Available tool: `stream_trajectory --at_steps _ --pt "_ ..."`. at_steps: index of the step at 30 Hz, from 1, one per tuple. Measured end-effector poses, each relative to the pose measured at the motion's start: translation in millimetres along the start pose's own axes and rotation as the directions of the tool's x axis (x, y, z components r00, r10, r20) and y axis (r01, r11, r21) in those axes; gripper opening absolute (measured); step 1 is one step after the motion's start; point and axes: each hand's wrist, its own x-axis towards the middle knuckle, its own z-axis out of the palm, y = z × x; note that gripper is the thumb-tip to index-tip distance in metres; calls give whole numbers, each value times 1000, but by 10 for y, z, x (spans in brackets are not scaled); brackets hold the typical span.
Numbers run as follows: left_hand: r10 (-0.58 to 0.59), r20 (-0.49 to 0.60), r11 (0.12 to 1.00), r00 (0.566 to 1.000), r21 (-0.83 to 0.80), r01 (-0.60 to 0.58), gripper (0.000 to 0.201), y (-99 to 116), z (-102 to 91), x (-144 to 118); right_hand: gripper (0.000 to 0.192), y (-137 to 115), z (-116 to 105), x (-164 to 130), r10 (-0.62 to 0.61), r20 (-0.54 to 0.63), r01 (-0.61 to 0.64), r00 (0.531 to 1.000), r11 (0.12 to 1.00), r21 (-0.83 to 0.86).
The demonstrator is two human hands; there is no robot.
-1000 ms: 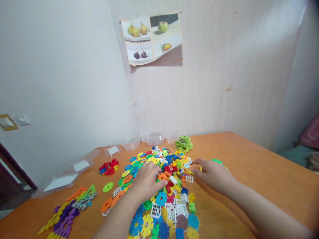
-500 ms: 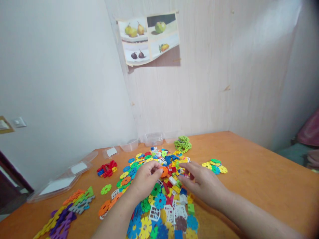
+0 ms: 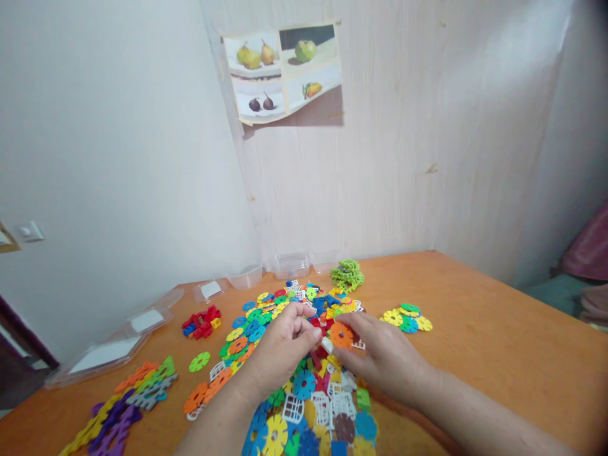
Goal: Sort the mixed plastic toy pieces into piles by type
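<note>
Fingers of the right hand (image 3: 384, 361) pinch an orange gear disc (image 3: 341, 334) above the mixed pile of plastic pieces (image 3: 308, 386), while the left hand (image 3: 280, 348) closes on a small white piece (image 3: 327, 345) just beside it. Around them on the orange table (image 3: 498, 335) lie a green disc stack (image 3: 348, 274) (near the wall), a small yellow-and-green cluster (image 3: 407, 316), red blocks (image 3: 201, 322) and clear plastic lids (image 3: 118, 345). Nothing covers the disc.

Orange disc (image 3: 341, 334), multicoloured pile (image 3: 304, 386), lime-green stack (image 3: 348, 274), orange-brown table (image 3: 498, 342).
</note>
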Motion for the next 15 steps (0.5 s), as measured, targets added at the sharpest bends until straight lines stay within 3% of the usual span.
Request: stream_trajectory --at_steps 3,5,10,15 --pt "-11 -113 989 994 143 27 35 5 -164 6 37 228 -93 74 159 -75 -166 984 980 -107" --pt "-24 -131 972 991 228 54 33 -8 -285 -3 37 425 -155 121 251 -113 -269 961 947 -177" --pt "-66 -47 870 997 486 81 27 -110 -470 -57 41 895 -224 176 367 -92 -375 926 859 -349" --pt "-34 13 724 999 690 16 26 -165 -489 -99 43 1083 -198 167 494 -14 -448 869 774 -447"
